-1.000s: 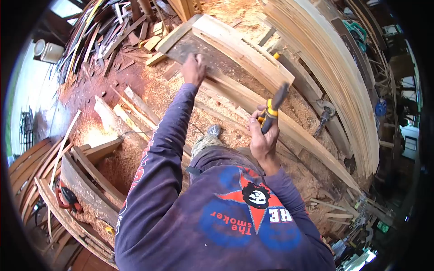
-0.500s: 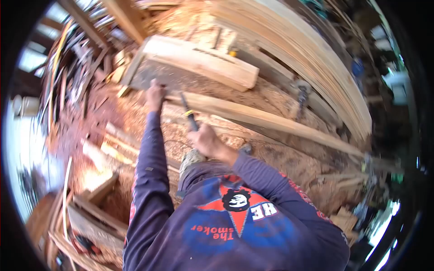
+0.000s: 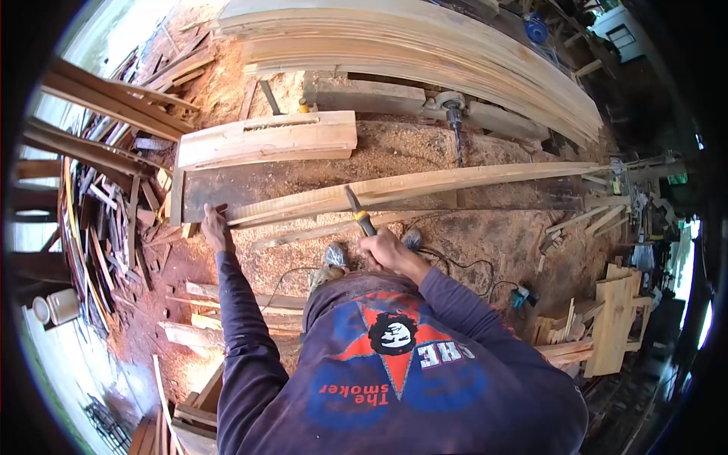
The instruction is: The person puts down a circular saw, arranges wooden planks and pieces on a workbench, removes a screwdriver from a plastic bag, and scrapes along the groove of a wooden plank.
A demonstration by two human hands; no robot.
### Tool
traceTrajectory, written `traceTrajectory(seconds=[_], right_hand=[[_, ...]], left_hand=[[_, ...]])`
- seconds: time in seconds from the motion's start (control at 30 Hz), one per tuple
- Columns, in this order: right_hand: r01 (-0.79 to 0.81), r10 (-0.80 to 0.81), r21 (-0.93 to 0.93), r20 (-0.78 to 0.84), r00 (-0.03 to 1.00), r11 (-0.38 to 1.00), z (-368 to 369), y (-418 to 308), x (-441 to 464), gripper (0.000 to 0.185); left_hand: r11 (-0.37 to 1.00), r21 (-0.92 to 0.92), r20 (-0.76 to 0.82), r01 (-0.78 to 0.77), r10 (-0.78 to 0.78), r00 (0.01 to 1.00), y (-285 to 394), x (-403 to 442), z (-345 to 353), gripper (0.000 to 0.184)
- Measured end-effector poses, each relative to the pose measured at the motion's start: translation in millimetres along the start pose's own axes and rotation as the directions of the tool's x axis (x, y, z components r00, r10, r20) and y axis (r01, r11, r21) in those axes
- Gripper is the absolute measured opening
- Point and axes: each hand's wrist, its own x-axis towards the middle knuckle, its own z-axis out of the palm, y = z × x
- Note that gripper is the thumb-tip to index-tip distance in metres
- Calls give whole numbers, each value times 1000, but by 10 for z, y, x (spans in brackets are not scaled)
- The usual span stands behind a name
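My right hand is closed around the dark handle of a chisel with a yellow band. Its metal blade points up and away, the tip lying over the near edge of a long pale wooden beam. The beam runs from left to right across a dark workbench. My left hand is at the bench's near left corner, just beside the beam's left end. Its fingers look apart, with nothing visible in them.
A thick block with a slot lies behind the beam. A drill with a long bit rests at the bench's far side, before stacked planks. A green power tool and cables lie on the shaving-covered floor. Scrap wood piles up at left.
The view has turned, so the bench and beam now lie more level across it. My right hand still grips the chisel; my left hand stays near the beam's left end.
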Motion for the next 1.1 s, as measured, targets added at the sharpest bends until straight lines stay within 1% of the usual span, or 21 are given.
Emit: traceTrajectory(seconds=[0.07,0.1,0.13,0.2,0.27,0.3,0.33,0.37,0.4,0.47,0.53,0.6,0.7,0.77,0.8,0.87,0.93,0.97,1.0,1.07,1.1], right_hand=[[194,-244,-356,-101,965,914,-145,74,-173,26],[247,-295,-285,-138,945,926,-189,131,-244,26],[299,-336,-209,-173,926,931,-182,231,-335,28],[290,-345,-262,-193,919,920,-363,244,-421,30],[227,-307,-317,-232,923,921,-577,176,-503,38],[150,-266,-381,-273,925,912,-673,108,-548,40],[68,-225,-441,-313,923,895,-768,59,-582,42],[139,-292,-450,-292,911,882,-868,27,-593,46],[168,-308,-438,-271,912,883,-988,-1,-543,47],[137,-218,-367,-187,958,920,-1246,-282,-601,49],[274,-405,-519,-156,901,810,-1540,-523,-501,50],[234,-421,-626,-167,892,744,-1806,-816,-342,45],[186,-410,-724,-146,900,665,-2007,-1263,-106,46],[156,-418,-866,-67,906,475,-2202,-1298,350,41],[179,-433,-871,-42,900,457,-2280,-1240,590,41],[191,-438,-965,95,894,178,-2433,-1069,1155,37],[257,-392,-960,197,898,107,-2483,-886,1526,33],[301,-427,-953,258,867,36,-2559,-664,1825,35],[359,-448,-933,311,838,24,-2599,-515,1964,37],[429,-439,-903,381,814,13,-2653,-398,2017,45],[414,-384,-907,356,852,79,-2631,-453,1894,52]], left_hand=[[998,39,19,-43,42,999,7,15,-4,71],[998,-68,40,17,-14,999,55,-17,-16,64],[997,-70,35,22,-20,999,73,-94,-42,64],[974,92,-140,-206,218,966,363,-297,44,55],[983,14,-150,-181,182,972,685,-585,90,49],[913,237,50,-331,329,943,815,-716,96,46],[770,408,275,-491,409,870,946,-853,91,44],[619,513,430,-595,415,802,1093,-972,79,40],[581,519,459,-626,428,778,1115,-999,78,34],[605,481,438,-635,461,772,956,-874,49,27],[570,533,420,-626,464,780,984,-870,62,23],[515,577,417,-634,483,770,1051,-798,76,20],[600,524,487,-605,372,790,1138,-753,104,17],[637,520,471,-569,342,813,1089,-738,104,18],[675,500,462,-542,321,827,1059,-715,111,18],[691,524,416,-499,304,857,1042,-745,151,18],[603,605,288,-520,444,849,1028,-924,207,18],[578,658,192,-483,491,850,953,-1049,241,26],[560,737,30,-378,532,846,866,-1218,326,38],[640,768,-285,-22,373,883,776,-1605,529,49],[738,668,-399,96,248,883,571,-1788,618,53]])
